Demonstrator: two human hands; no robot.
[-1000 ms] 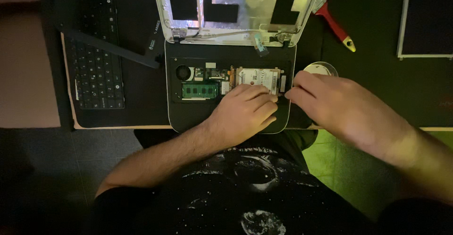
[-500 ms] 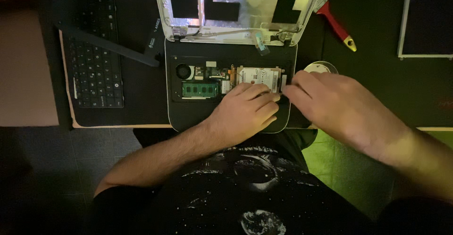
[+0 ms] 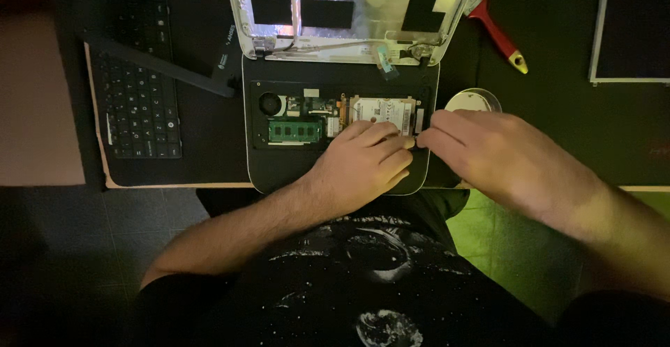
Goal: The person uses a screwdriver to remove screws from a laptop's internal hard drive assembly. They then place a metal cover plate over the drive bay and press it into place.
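Silver hard drive [image 3: 380, 112] seated in the opened laptop base [image 3: 279, 169], right of the green memory stick [image 3: 295, 131] and the round fan [image 3: 269, 103], near the middle of the dark tabletop [image 3: 558, 110]

Left hand [image 3: 363, 162] lying palm down over the lower part of the base, fingers [image 3: 380, 138] curled loosely and reaching up to the drive's lower right corner, apparently to steady the base; whether anything is pinched under them cannot be told

Right hand [image 3: 499, 155] coming in from the right, fingertips [image 3: 427, 138] drawn together and meeting the left hand's at that same corner, just beside the drive's edge; possibly nipping something small there, but hidden, so impossible to tell what, if anything, is held

Stripped lid [image 3: 349, 12] hinged upright behind the base, foil and black tape strips showing, loose cables trailing at the hinge

Small round white dish [image 3: 473, 99] just right of the base, partly behind the right hand, close enough for small parts

Red-handled tool [image 3: 499, 36] lying slantwise beyond the dish

Detached black keyboard [image 3: 136, 89] set aside to the left, a dark bar [image 3: 160, 64] laid across it

Flat dark panel [image 3: 631, 26] at the far right edge, well apart from the hands
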